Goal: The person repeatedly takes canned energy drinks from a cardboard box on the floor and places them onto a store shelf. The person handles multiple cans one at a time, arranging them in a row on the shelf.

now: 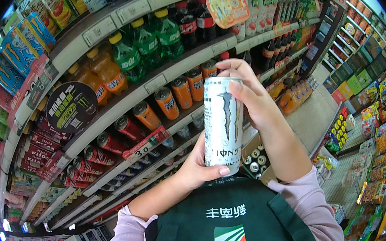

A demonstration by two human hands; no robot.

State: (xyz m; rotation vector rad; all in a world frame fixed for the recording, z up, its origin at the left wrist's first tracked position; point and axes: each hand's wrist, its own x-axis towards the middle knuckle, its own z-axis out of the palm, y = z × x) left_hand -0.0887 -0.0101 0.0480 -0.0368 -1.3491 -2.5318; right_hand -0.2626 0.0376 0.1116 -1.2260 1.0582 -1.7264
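Observation:
A tall white Monster Energy Ultra can (225, 124) is held up before my chest, its claw logo towards me. My left hand (195, 166) grips it near the base, with the thumb across the lower front. Around the upper right side curls my right hand (251, 92), its thumb pressing just below the rim. Behind the can runs a drinks shelf (155, 85) with orange soda cans (165, 104) and red soda cans (108, 142). Below my right forearm, an open carton (269, 176) contains several upright cans (254, 167).
Green soda bottles (146, 42) and orange soda bottles (109, 73) line a higher shelf. A round promotional sign (71, 106) and a hanging tag (228, 8) jut from the shelf edges. Packaged snacks (381, 170) fill a rack at right. Wrapped bottles (297, 95) lie on the floor.

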